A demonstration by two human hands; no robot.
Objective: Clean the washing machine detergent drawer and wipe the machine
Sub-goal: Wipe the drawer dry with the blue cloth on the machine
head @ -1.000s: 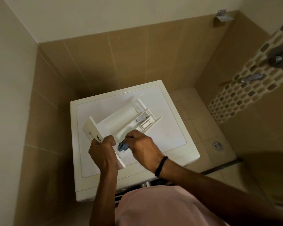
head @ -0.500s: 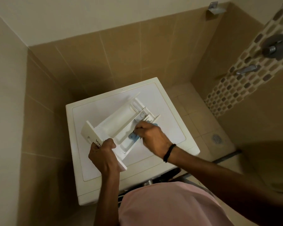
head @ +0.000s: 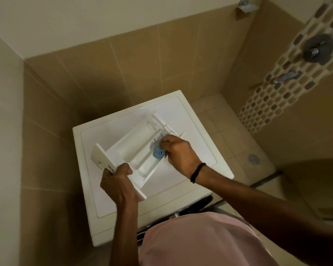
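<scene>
Pale pink shirt [head: 200,240] shows at 6 o'clock; forearms bare; thin black band [head: 197,172] circles the wrist behind right hand [head: 181,152].

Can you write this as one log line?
left hand grips detergent drawer on washing machine | right hand holds blue cloth inside

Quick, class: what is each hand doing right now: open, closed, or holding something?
Left hand: grips the front panel of the drawer.
Right hand: pinches a blue cloth inside the drawer.
</scene>
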